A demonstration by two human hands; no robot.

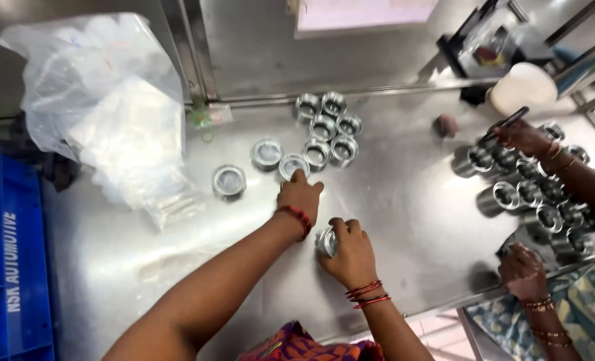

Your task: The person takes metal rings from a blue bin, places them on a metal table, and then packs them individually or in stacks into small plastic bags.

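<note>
Steel tabletop (404,200), slick and reflective. Clear plastic bag (110,100) slumped at far left beside a blue crate (10,267). Cluster of metal rings (327,130) near the back edge; loose ones trail toward the person. Left hand (300,197) fingertips rest on one ring (293,164), not gripping. Right hand (349,254) clamped around another ring (326,241), tilted just above the tabletop. Risk: tilted ring slips and rolls off the near edge; the left hand's nudge could knock neighbours.

A metal ring (326,241) is gripped by the right hand (348,254); another ring (293,165) on the bench (404,200) is touched by the left hand (300,198).
</note>
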